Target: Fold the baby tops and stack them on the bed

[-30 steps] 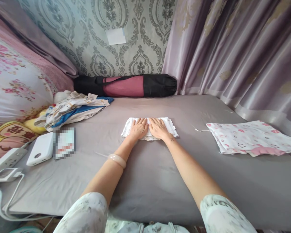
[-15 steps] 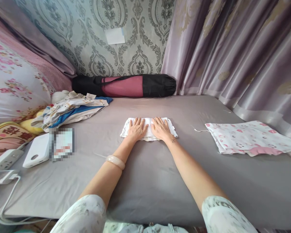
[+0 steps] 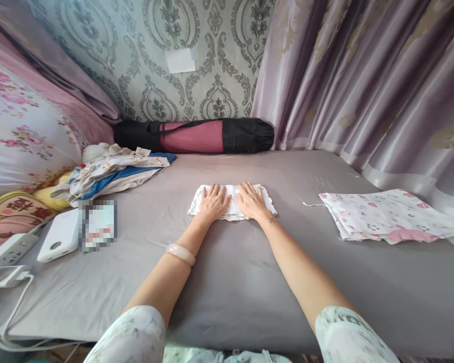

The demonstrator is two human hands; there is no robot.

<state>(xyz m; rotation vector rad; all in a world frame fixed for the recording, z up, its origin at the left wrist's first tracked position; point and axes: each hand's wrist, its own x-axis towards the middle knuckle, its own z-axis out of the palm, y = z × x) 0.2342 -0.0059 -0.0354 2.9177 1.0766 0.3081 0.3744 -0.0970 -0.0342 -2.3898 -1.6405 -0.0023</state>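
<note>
A small folded white cloth point(image 3: 232, 205) with a faint print along its edges lies on the grey bed sheet point(image 3: 227, 282), straight ahead of me. My left hand point(image 3: 213, 202) rests flat on its left half, fingers spread. On the right half lies my right hand point(image 3: 252, 202), palm down with the fingers stretched out. The two thumbs are close together near the cloth's middle. Both palms hide much of the fabric. A pale bangle point(image 3: 180, 254) circles my left forearm.
Right of me lies a folded white cloth with pink print point(image 3: 386, 214). A black and pink rolled bag point(image 3: 192, 136) lies against the wall. At left are crumpled clothes point(image 3: 113, 174), a white box-shaped device point(image 3: 60, 236), a power strip point(image 3: 13, 252) and cables.
Both hands stay flat on the folded cloth, in nearly the same place. The view has shifted very slightly.
</note>
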